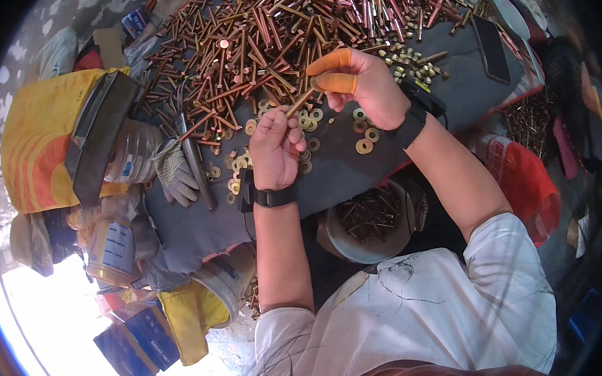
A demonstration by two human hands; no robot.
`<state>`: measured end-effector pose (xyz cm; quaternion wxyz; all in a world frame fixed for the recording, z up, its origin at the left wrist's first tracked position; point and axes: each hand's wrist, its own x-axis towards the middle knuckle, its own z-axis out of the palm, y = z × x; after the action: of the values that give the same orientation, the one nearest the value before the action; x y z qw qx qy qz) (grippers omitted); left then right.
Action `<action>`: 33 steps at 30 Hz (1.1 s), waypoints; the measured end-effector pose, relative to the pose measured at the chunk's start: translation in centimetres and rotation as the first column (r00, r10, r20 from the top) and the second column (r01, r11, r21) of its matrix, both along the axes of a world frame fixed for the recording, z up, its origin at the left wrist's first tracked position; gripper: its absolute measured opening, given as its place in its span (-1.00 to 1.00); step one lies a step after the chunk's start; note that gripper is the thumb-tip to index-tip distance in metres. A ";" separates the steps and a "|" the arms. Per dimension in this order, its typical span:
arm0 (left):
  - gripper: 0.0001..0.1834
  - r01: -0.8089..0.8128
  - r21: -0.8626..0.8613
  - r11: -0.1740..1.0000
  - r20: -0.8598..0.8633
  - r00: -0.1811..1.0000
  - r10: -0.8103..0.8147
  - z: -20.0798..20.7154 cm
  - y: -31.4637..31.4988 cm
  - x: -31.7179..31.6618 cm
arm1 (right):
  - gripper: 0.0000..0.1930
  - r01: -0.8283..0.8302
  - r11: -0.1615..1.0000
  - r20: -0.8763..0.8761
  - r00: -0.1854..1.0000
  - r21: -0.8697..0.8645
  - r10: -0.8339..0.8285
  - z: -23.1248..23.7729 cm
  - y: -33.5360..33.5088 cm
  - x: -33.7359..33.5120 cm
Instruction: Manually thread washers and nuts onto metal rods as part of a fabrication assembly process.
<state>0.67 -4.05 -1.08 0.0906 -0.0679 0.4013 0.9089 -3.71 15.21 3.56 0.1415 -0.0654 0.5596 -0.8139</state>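
A long brass-coloured bolt [300,102] slants between my two hands above the table. My left hand [276,149] pinches its lower end with thumb and fingers. At the upper end, the thumb and forefinger of my right hand [371,90], both in orange finger covers, close around the bolt's tip; whether a small part sits there is hidden. Flat brass washers [364,146] lie loose beside and below both hands. Beyond them spreads a large heap of similar bolts [265,49]. Small hex nuts [414,64] are scattered to the right of it.
A dark phone [491,50] lies on the grey table cover [248,219] at right. Left of my hands are a metal bar [197,163] and a knitted glove [175,175]. A bucket [367,255] of dark bolts stands below the near edge. A yellow sack [43,142] hangs at left.
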 end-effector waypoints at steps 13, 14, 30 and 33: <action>-0.83 0.228 -0.001 0.974 -0.024 0.973 -0.228 -0.3 2.1 -0.2 | -0.76 0.264 0.859 -0.657 0.747 0.439 0.106 0.1 1.4 0.3; -0.84 0.214 0.037 0.976 -0.005 0.977 -0.214 -0.6 2.1 -0.3 | -0.71 0.358 0.701 -0.694 0.668 0.617 0.269 0.1 2.6 -0.4; -0.92 -0.013 -0.184 0.983 0.018 1.000 0.017 0.6 2.9 -0.7 | -0.79 0.430 0.848 -0.348 0.881 0.309 -0.320 0.3 7.6 -3.5; -0.91 -0.024 -0.224 0.974 0.005 1.000 0.026 0.7 3.0 -0.7 | -0.79 0.309 0.946 -0.202 0.937 0.103 -0.284 0.1 6.0 -2.4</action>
<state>-0.05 -1.03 -0.43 0.0724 -0.0864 0.5000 0.8586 -6.10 21.18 3.62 -0.0314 -0.0457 0.6267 -0.7773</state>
